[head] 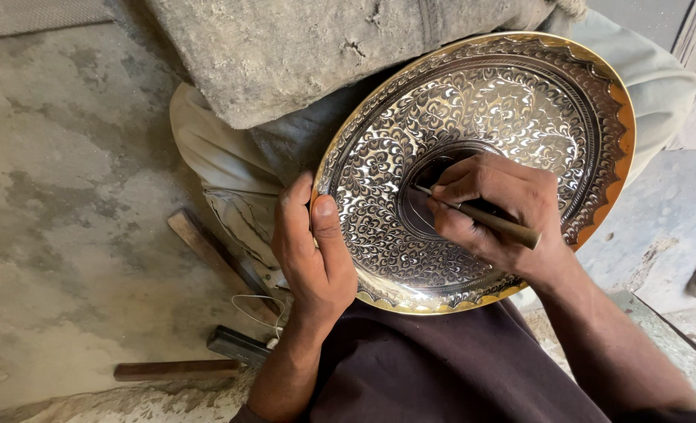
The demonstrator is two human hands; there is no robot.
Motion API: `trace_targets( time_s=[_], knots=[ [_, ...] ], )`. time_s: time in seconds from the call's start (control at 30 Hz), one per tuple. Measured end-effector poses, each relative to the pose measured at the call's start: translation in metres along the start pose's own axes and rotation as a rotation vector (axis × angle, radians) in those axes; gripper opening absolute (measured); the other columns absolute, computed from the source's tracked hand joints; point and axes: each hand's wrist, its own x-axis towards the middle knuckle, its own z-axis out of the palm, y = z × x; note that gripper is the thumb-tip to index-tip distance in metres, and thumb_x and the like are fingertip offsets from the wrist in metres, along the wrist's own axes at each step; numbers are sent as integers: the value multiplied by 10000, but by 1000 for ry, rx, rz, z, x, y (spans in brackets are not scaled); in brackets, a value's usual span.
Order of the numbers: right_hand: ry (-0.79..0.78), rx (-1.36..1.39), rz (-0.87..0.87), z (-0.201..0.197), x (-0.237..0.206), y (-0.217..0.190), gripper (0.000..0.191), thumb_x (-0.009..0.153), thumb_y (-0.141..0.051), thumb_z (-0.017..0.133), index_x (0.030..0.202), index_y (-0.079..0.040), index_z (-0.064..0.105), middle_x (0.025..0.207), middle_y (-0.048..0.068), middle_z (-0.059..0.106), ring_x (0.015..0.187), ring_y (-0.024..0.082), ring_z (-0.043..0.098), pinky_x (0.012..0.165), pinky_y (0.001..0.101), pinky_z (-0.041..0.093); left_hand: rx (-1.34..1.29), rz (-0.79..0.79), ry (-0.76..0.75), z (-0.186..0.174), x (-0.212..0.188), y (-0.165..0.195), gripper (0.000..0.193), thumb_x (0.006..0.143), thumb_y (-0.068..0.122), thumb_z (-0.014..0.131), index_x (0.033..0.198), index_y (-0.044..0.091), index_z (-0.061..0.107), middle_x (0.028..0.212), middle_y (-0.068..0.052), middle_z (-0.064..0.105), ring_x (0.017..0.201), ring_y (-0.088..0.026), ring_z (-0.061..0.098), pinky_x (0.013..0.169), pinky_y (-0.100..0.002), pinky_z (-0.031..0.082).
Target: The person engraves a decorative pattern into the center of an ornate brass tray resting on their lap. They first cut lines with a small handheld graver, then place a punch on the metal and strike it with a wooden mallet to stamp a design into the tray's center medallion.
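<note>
Engraving tool [481,219] on brass tray [473,102]

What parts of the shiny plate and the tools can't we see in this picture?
All in the head view:
- Tool tip: the right hand holds an engraving tool; its point at the plate centre is too small to make out.
- Plate centre: partly covered by the right hand.
- Plate rim: the left hand wraps over one stretch of the edge.
- Hammer on the floor: its head is partly behind the left forearm.

A single head-worn camera looks steeply down, close over the lap and the concrete floor [74,219].
</note>
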Motion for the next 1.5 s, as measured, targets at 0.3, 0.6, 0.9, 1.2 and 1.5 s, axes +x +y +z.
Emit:
trace_targets(
  time_s=[0.3, 0.6, 0.9, 1.2, 1.5],
  knots=[
    [-167, 24, -72, -12, 10, 7, 190, 879, -173, 790, 904, -26, 671, 943, 116, 741, 870, 216, 769, 700, 316, 623, 29, -32, 34, 0, -1, 3, 294, 1184, 165, 467, 1364, -59, 532, 1158, -156, 647, 949, -225, 646, 833, -341, 516],
    [-262, 60, -156, -14, 14, 19, 204, 872, -239, 788, 865, -65, 680, 877, 85, 736, 802, 192, 766, 600, 283, 610, 27, -36, 58, 0, -1, 5, 274, 1192, 174, 478, 1349, -38, 554, 1204, -159, 656, 1016, -259, 658, 899, -355, 521],
    [-341, 87, -103, -16, 12, 20, 193, 828, -200, 811, 878, -43, 710, 861, 67, 737, 740, 151, 756, 560, 250, 574, 24, -9, 65, 1, -2, 5, 265, 1208, 179, 470, 1370, -17, 544, 1133, -120, 644, 1001, -212, 628, 874, -333, 502],
    [-352, 48, -177, -19, 6, 21, 166, 836, -200, 808, 874, -76, 704, 870, 56, 730, 813, 179, 764, 605, 265, 620, 25, -42, 60, 1, -5, 7, 259, 1205, 173, 465, 1363, -11, 556, 1129, -110, 637, 988, -196, 620, 866, -324, 499],
    [-375, 34, -176, -21, -5, 25, 138, 838, -192, 790, 845, -93, 695, 880, 46, 725, 782, 164, 756, 579, 263, 595, 20, -42, 63, 2, -7, 7, 252, 1221, 187, 461, 1350, -13, 543, 1146, -107, 630, 999, -187, 620, 871, -317, 504]
  ],
)
